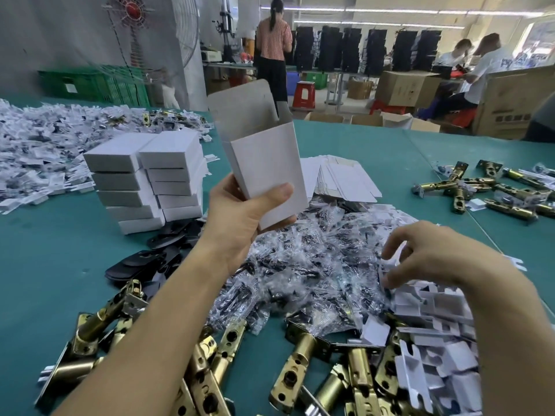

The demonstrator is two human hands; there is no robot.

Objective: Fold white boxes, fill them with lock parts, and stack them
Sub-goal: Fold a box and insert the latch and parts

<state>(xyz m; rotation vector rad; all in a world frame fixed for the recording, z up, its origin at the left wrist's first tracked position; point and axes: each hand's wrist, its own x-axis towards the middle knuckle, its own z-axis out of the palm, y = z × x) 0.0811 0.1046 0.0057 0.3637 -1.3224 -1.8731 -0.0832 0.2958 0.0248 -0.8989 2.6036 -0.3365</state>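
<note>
The white box, top flap open, is held upright above the middle of the desk, gripped at its lower end by the left hand. The right hand, well apart to the right, curls its fingers into white card inserts; whether it holds one is unclear. Stacked closed boxes sit left of it.

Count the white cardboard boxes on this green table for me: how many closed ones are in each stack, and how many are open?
Closed white cardboard boxes, left stack: 5
Closed white cardboard boxes, right stack: 5
Open white cardboard box gripped by the left hand: 1
Total: 11
</note>
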